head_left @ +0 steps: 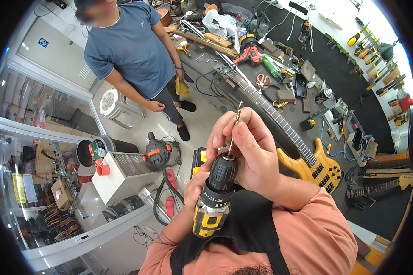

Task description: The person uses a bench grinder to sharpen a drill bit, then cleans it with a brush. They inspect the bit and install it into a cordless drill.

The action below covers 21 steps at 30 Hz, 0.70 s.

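cluttered black workbench, tiled floor; right hand fingers pinching drill bit, left hand gripping drill

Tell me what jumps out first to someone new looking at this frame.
Centre frame, a yellow-and-black cordless drill points up, the right hand pinching its drill bit and the left hand beneath the body. To the right, an amber electric bass guitar lies on a cluttered black workbench; another person in a blue T-shirt stands upper left.

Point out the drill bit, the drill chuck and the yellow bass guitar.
drill bit [234, 128], head view, mid-shaft.
drill chuck [222, 173], head view, black ribbed sleeve.
bass guitar [319, 167], head view, yellow body.
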Each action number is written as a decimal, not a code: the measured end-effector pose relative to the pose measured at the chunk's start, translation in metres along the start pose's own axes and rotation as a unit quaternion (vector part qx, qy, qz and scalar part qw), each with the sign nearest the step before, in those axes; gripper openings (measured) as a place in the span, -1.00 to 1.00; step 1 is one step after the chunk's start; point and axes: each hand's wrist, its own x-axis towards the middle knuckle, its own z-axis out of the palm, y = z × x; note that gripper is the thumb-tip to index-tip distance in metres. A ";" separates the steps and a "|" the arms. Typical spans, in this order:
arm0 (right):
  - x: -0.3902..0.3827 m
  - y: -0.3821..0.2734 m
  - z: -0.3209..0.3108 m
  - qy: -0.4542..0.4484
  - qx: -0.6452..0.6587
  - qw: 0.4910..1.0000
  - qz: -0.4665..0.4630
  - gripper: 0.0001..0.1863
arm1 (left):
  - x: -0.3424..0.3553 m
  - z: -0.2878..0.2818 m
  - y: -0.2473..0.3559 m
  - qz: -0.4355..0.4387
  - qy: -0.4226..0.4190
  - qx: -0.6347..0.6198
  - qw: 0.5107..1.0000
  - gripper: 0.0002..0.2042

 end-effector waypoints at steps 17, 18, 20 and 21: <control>-0.005 -0.006 0.007 0.020 0.024 0.999 0.013 -0.80 | 0.001 0.011 0.003 0.050 -0.035 -0.086 0.994 -0.38; -0.006 -0.007 0.006 0.018 0.027 0.999 0.014 -0.79 | 0.000 0.010 0.002 0.043 -0.027 -0.067 0.996 -0.37; -0.007 -0.006 0.004 0.015 0.028 0.999 0.012 -0.78 | 0.001 0.009 0.003 0.038 -0.022 -0.027 0.999 -0.36; -0.008 -0.005 0.003 0.015 0.027 0.999 0.008 -0.77 | 0.002 0.010 0.004 0.036 -0.025 -0.011 0.999 -0.35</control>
